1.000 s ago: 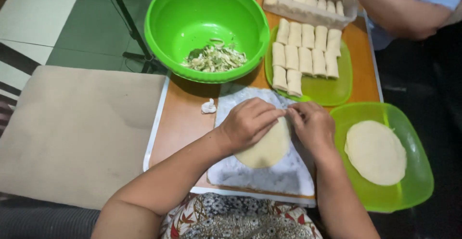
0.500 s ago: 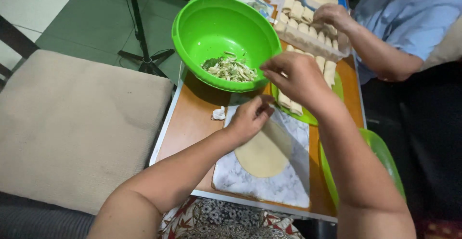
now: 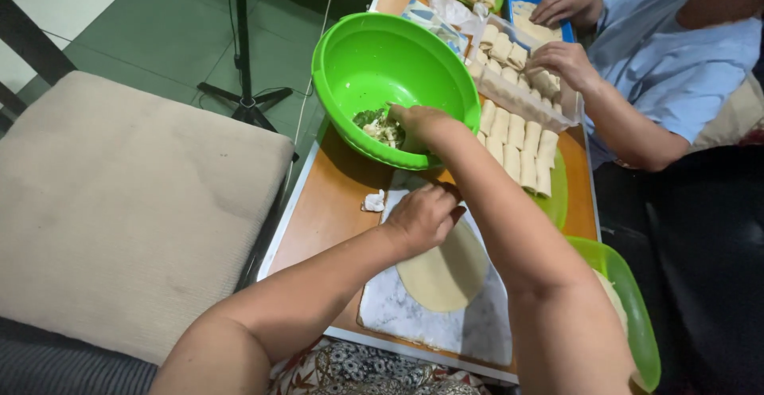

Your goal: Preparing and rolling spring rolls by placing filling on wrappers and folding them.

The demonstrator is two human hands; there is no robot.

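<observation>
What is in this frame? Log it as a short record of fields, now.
left hand: rests on the round dough wrapper
right hand: inside the green bowl, at the chopped filling
under wrapper: marbled board
beside bowl: rolled pieces in rows
co-worker's hands: at a clear container

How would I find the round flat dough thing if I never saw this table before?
Start at the big green bowl on the wooden table. Just below it lies a pale marbled board, and the round dough sheet lies flat on it under the left hand. It is the only thin, plain, open circle here; the rolled pieces nearby are folded into little logs.
</observation>
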